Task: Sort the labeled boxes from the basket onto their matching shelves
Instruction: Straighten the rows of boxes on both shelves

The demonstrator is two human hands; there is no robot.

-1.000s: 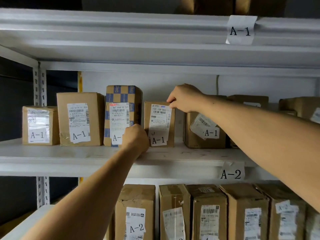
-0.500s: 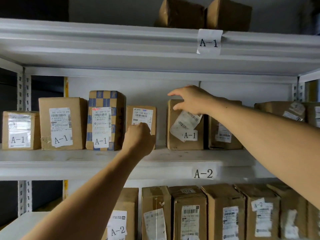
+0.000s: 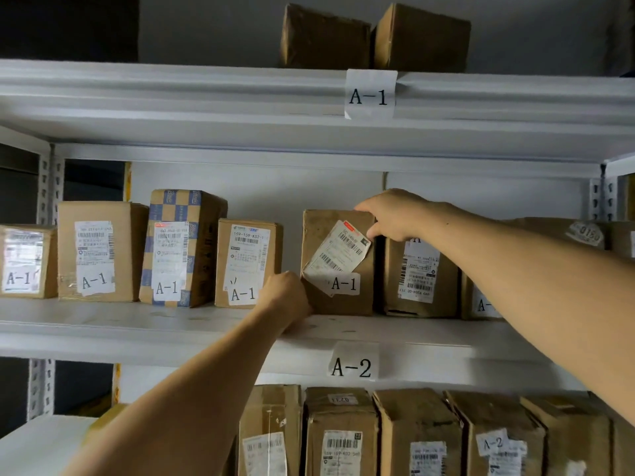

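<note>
A brown A-1 box with a tilted shipping label [image 3: 338,262] stands on the middle shelf [image 3: 137,324]. My right hand [image 3: 395,216] grips its top right corner. My left hand [image 3: 285,295] holds its lower left corner. To its left stands a smaller A-1 box [image 3: 247,262], apart from it by a gap. Several more A-1 boxes line the shelf, among them a blue checked one [image 3: 182,249]. An A-1 tag [image 3: 369,94] hangs on the shelf edge above.
An A-2 tag [image 3: 352,367] marks the middle shelf's front edge, with several A-2 boxes [image 3: 415,434] below. Two plain boxes [image 3: 374,37] sit on the top shelf. More boxes [image 3: 421,269] crowd the right of the held box.
Both hands left the smaller A-1 box and moved right onto the box with the tilted label. The view shifted right and up.
</note>
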